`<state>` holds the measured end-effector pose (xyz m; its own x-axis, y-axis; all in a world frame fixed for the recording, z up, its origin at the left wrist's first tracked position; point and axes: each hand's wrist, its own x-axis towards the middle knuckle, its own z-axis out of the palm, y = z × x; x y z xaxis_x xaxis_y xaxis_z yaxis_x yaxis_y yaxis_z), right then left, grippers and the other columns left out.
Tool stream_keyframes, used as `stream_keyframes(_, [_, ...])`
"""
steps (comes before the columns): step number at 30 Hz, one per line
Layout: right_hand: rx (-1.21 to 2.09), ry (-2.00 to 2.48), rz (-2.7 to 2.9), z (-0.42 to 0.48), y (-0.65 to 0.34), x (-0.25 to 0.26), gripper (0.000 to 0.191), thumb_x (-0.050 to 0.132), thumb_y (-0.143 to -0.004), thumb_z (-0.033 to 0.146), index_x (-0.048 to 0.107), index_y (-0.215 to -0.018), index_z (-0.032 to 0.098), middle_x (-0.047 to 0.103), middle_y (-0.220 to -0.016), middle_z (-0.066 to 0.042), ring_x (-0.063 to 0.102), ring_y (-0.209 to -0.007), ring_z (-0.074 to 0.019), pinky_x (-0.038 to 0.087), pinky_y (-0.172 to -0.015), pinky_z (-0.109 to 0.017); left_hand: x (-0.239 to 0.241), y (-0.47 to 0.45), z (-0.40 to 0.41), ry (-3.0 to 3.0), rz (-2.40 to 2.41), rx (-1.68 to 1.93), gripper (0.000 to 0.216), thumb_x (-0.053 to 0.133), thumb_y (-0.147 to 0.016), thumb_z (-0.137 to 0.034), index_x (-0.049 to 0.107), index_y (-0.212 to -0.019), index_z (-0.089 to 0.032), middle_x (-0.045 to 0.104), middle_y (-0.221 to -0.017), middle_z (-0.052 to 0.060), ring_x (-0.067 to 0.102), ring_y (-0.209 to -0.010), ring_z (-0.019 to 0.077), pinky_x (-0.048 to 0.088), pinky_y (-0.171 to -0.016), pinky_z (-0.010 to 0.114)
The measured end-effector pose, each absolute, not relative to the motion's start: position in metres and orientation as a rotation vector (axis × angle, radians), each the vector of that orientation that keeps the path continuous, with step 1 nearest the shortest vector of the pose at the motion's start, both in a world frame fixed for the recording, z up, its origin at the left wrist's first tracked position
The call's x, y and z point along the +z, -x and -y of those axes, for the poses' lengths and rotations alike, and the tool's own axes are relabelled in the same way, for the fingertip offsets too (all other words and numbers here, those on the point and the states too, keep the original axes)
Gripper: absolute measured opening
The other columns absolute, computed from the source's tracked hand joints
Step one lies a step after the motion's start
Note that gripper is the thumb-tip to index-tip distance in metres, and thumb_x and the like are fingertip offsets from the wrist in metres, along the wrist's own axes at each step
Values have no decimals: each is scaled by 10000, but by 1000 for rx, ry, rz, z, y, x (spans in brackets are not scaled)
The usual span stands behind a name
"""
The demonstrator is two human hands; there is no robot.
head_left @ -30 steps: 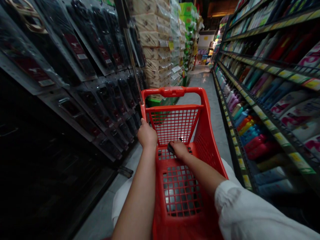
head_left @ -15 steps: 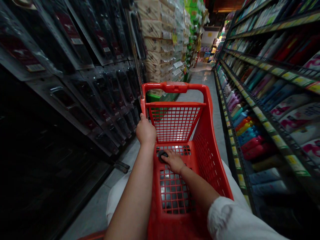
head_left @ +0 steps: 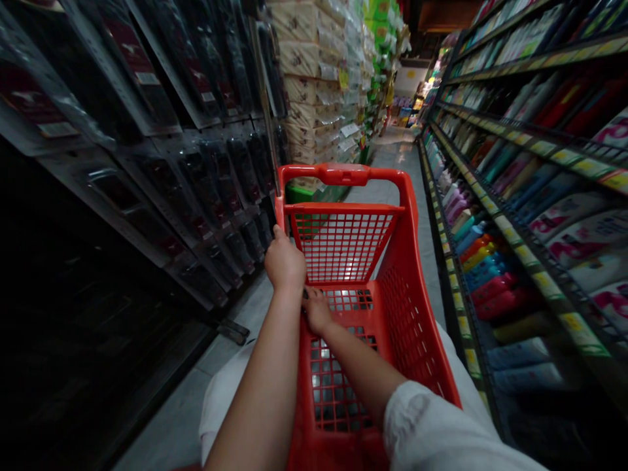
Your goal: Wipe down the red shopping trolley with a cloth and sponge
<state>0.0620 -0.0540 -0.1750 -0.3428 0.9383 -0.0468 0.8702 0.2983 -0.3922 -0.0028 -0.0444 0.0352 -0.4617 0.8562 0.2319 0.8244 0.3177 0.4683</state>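
A red plastic shopping basket (head_left: 392,307) with gridded walls and a long handle frame fills the middle of the view. My left hand (head_left: 285,263) is closed around the upper edge of its left side. Inside the basket, my right hand (head_left: 318,311) is low against the left wall, its fingers bent over a small black object (head_left: 305,296). Most of that object is hidden behind my fingers and my left forearm, so its kind does not show.
Hanging packaged goods (head_left: 210,170) line the dark rack on the left. Stacked wrapped packs (head_left: 314,85) stand beyond the basket. Along the right runs a shelf of bottles (head_left: 490,261). A grey tiled aisle (head_left: 392,154) leads away ahead.
My right hand has moved left with the black object, from the middle of the basket's bottom to the left wall. My left hand keeps its hold on the edge.
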Motion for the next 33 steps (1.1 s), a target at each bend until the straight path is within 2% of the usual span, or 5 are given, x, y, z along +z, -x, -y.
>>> stream_keyframes(5, [467,1598,2534,42,-101,-167,414,412,-974,217,551,-1331,372,368,-1531,-9,389,-1286,-258,410,-998,-413,35,6,45,-1586,-2508,859,491,338,-961,-156,444,-1436,-92,724,-1030,205,707,-946,288,525,-773,340])
stream_keyframes(14, [223,2262,2069,52,-190,-172,426,334,-953,125,606,-1264,230,498,-1337,-169,475,-1150,-303,462,-824,-415,35,3,44,-1578,-2485,860,479,358,-964,-165,460,-1429,-112,730,-1017,185,709,-922,278,523,-755,329])
stream_keyframes(19, [339,2322,1956,48,-184,-167,339,549,-874,261,639,-1201,265,487,-1411,-123,537,-1110,-307,487,-800,-406,35,2,43,-1595,-2483,858,491,362,-957,-153,452,-1436,-97,726,-1030,195,707,-926,281,526,-760,335])
stream_keyframes(25, [519,2058,2083,68,-140,-157,207,561,-852,268,657,-1026,208,663,-1148,-91,591,-1070,-249,468,-881,-342,35,2,43,-1592,-2494,884,477,356,-952,-152,477,-1409,-89,729,-1035,196,708,-936,281,530,-765,327])
stream_keyframes(33, [637,1349,2726,110,-111,-142,583,566,-816,181,470,-1381,288,561,-1333,-91,524,-1201,-274,450,-949,-416,37,5,48,-1616,-2487,889,476,335,-963,-158,467,-1411,-70,722,-1035,221,708,-959,290,535,-765,335])
